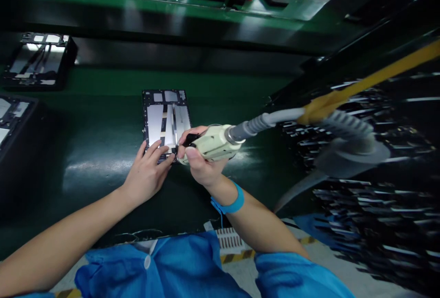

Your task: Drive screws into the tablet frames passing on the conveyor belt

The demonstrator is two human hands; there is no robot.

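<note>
An opened tablet chassis, with silver panels and dark ribbon strips showing inside, lies on the green conveyor belt in front of me. My left hand rests flat on its near edge with the fingers spread. My right hand is wrapped round a cream electric screwdriver. The tool's tip sits at the chassis's near right corner and is hidden by my fingers. A grey cable leaves the back of the tool toward the right. A blue wrist strap circles my right wrist.
Two more opened chassis lie at the left, one farther back and one at the frame's edge. A yellow cord and a blurred grey coiled hose hang at the right. Dark shiny stacked parts fill the right side.
</note>
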